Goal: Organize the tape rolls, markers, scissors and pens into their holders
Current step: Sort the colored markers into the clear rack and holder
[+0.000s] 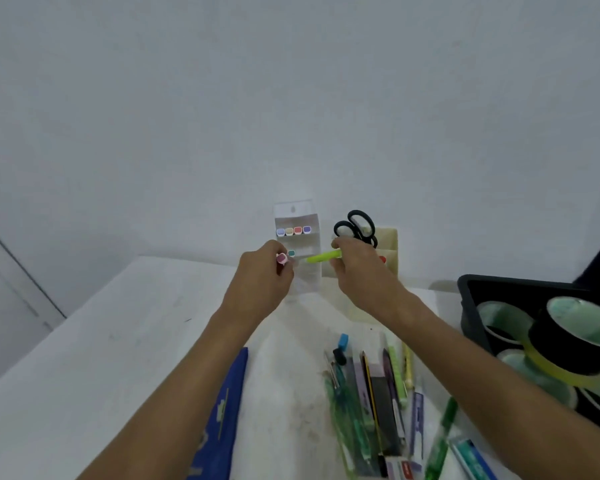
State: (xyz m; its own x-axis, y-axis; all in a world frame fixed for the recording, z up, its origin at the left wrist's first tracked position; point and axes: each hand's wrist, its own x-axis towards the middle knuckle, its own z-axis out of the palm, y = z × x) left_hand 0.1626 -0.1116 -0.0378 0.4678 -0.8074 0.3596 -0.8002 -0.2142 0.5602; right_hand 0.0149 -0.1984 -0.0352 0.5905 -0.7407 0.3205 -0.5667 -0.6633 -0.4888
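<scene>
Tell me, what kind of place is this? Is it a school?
Probably a desk or craft table by a plain wall, though not surely a school. Clues: a clear marker holder, black scissors in a cream organizer, and a dark bin of tape rolls.

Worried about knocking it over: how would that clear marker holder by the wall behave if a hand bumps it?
The marker holder looks tall, narrow and thin-walled, so probably light and apt to tip. Its markers sit near the top, which likely makes it top-heavy. The wall behind may stop a backward fall.

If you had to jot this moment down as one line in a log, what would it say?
left hand: holds pink marker | right hand: holds green highlighter | marker holder: five in | scissors: in beige holder
</scene>
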